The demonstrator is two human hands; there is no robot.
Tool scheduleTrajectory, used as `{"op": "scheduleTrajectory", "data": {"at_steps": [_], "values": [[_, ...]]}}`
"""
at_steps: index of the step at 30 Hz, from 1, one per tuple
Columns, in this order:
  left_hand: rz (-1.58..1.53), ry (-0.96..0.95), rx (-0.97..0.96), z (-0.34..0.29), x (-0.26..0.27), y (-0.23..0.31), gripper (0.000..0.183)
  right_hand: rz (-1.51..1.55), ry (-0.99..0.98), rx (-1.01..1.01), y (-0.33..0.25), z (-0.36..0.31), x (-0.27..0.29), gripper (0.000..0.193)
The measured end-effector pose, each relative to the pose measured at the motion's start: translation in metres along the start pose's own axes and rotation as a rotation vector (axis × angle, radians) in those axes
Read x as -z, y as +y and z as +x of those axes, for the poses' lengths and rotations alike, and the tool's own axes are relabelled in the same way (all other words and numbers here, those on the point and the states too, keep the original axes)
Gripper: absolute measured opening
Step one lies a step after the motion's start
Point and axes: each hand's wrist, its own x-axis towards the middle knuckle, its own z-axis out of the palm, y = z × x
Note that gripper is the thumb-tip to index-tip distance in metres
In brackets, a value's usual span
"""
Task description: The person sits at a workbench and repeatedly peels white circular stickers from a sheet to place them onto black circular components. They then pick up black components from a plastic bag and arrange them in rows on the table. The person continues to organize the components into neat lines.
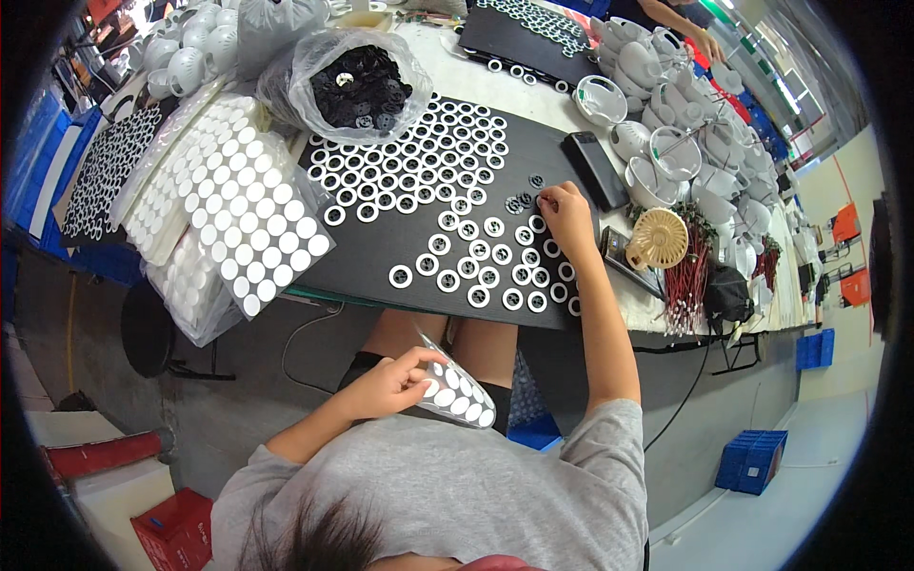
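Note:
At my lap, my left hand (388, 385) grips a bent sheet of round white stickers (459, 396) by its edge. My right hand (567, 217) reaches over the black board (362, 266), its fingertips pinched together just beside a few loose black slotted discs (514, 205). Whatever those fingertips hold, if anything, is hidden. White rings with black centres (441, 244) lie spread below and left of my right hand, and many more stand in close rows farther back on the board.
A clear bag of black discs (367, 90) stands at the back left, beside stacked sticker sheets (255, 214). To the right are a black phone-like case (596, 169), a small cream fan (659, 238), red wires (687, 290) and piled white housings (657, 81). A co-worker's hand (706, 45) shows far right.

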Motion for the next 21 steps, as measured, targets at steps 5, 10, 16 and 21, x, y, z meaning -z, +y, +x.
{"op": "scheduleTrajectory", "data": {"at_steps": [5, 10, 16, 21], "values": [[0.0, 0.01, 0.015, -0.001, -0.001, -0.001, 0.032, 0.044, -0.006, -0.01, -0.003, -0.001, 0.004, 0.013], [0.013, 0.018, -0.012, -0.002, 0.0, -0.001, 0.032, 0.046, 0.052, 0.017, -0.003, -0.002, 0.009, 0.012], [-0.025, 0.03, -0.013, 0.0, -0.002, 0.002, 0.031, -0.118, 0.106, 0.1, -0.002, -0.005, -0.003, 0.015], [-0.1, 0.06, 0.028, -0.003, 0.002, 0.008, 0.031, -0.03, 0.06, 0.085, -0.007, -0.004, 0.005, 0.015]]}}
